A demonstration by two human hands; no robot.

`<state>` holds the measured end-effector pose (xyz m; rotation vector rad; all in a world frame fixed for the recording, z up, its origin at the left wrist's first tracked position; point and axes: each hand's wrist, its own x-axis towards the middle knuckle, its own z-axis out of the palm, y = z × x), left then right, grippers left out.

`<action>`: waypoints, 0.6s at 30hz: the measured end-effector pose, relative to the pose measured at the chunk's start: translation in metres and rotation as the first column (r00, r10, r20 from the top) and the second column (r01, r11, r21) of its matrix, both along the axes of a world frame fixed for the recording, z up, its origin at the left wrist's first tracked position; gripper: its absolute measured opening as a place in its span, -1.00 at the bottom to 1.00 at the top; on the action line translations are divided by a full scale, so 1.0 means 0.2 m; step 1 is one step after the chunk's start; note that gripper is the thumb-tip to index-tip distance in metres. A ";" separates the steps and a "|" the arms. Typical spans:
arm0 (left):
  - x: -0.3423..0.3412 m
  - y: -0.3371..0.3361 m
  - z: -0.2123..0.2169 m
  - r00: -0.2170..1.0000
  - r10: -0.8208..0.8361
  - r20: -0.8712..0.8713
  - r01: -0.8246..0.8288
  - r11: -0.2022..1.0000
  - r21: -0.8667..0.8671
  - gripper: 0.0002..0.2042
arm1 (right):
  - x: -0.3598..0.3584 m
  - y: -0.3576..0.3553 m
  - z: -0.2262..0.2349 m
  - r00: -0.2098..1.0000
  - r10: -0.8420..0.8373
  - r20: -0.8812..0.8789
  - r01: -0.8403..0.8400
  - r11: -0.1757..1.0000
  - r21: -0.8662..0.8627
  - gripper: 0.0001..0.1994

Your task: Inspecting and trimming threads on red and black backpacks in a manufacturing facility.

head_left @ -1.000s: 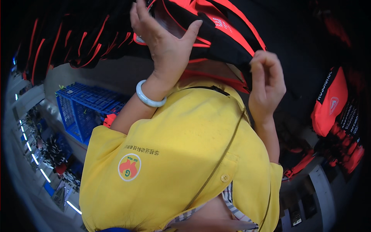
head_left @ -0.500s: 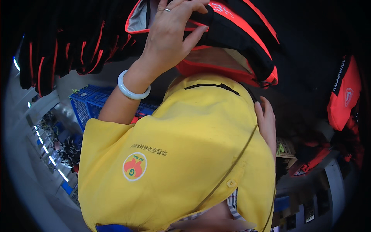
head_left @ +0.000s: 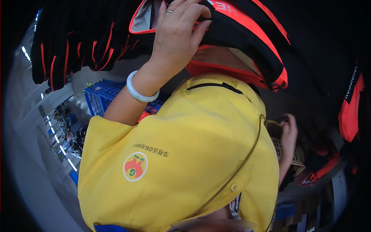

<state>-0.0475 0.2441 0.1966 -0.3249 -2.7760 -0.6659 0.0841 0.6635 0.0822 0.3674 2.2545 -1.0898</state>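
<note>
At the top middle, my left hand point(head_left: 176, 36), with a ring and a pale bangle, is closed on the edge of a black bag point(head_left: 239, 40) with bright red-orange panels. Thumb and fingers pinch black fabric beside an opening that shows grey lining. Below my fingers, a tan and red inner part of the bag shows. Off to the right of my yellow apron, my right hand point(head_left: 289, 129) has its fingers closed at the end of a brown cord point(head_left: 241, 160) that runs down over the apron. Something small and dark shows at those fingertips, too small to name.
Several black bags with red zips point(head_left: 73, 50) hang at the upper left. Below them stands a blue plastic crate point(head_left: 96, 96). A red and black bag point(head_left: 349, 116) is at the far right, and a beige crate point(head_left: 297, 156) lies behind my right forearm.
My right hand has moved away from my waist, outward to the right, drawing the cord's end with it. My left hand keeps its hold on the bag. The view has shifted slightly.
</note>
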 end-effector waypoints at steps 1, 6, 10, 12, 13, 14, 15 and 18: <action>0.00 0.01 0.00 1.000 0.006 -0.004 -0.006 1.000 -0.010 -0.82 | -0.11 -0.01 0.11 0.994 -0.040 -0.102 0.039 0.999 -0.018 -0.74; 0.01 0.04 -0.03 0.997 0.048 -0.056 -0.050 0.998 -0.038 -0.86 | -0.53 -0.40 0.50 0.827 0.025 -0.561 -0.050 0.998 -0.029 -0.78; 0.01 0.06 -0.05 0.991 0.086 -0.098 -0.092 0.994 -0.057 -0.91 | -0.74 -0.83 0.54 0.546 0.204 -0.813 -0.357 0.934 -0.005 -0.78; 0.02 0.07 -0.07 0.989 0.112 -0.099 -0.117 0.992 -0.046 -0.93 | -0.80 -0.98 0.51 0.374 0.294 -0.880 -0.429 0.896 0.117 -0.76; 0.02 0.07 -0.07 0.988 0.123 -0.098 -0.127 0.991 -0.041 -0.94 | -0.82 -1.04 0.49 0.271 0.309 -0.912 -0.435 0.884 0.170 -0.75; 0.02 0.07 -0.08 0.987 0.126 -0.101 -0.130 0.991 -0.026 -0.94 | -0.84 -1.07 0.48 0.254 0.380 -0.889 -0.428 0.869 0.249 -0.75; 0.03 0.06 -0.08 0.986 0.132 -0.100 -0.134 0.991 -0.017 -0.93 | -0.84 -1.10 0.47 0.243 0.382 -0.892 -0.444 0.861 0.248 -0.75; 0.03 0.05 -0.09 0.984 0.145 -0.099 -0.140 0.989 0.055 -0.93 | -0.87 -1.15 0.47 0.234 0.467 -0.853 -0.446 0.831 0.332 -0.76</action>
